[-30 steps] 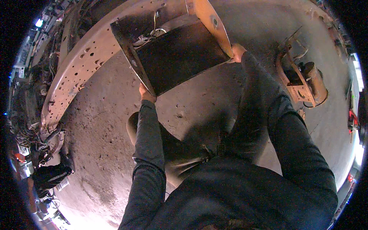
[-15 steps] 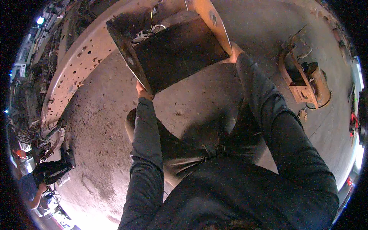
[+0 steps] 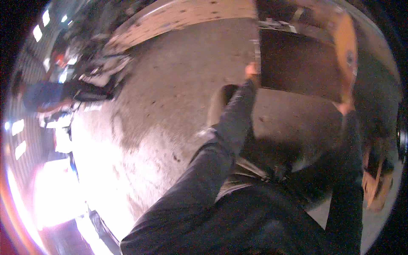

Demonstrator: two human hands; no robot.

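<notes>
A large open-sided metal box or housing (image 3: 297,63) with a dark inner panel is held out in front of me, blurred by motion. My left hand (image 3: 252,71) is closed on the lower end of its left side wall. My right hand (image 3: 345,107) grips the near corner of its right side, below an orange-brown side plate (image 3: 345,40). The fingers of both hands are partly hidden behind the metal. Pale parts, too smeared to name, show at the box's far side. Beyond my left hand runs a long, rusty, curved beam (image 3: 182,15) pierced with many holes.
A rusty metal piece (image 3: 376,182) rests on the floor at the right. Another person (image 3: 46,95) in a dark blue top is at the far left, near blurred equipment. Strong light from a bright opening (image 3: 59,191) falls across the concrete floor (image 3: 170,85).
My view has swung left, so the box, my hands and the beam appear farther right. The other person and the bright opening show more fully. Both hands keep hold of the box.
</notes>
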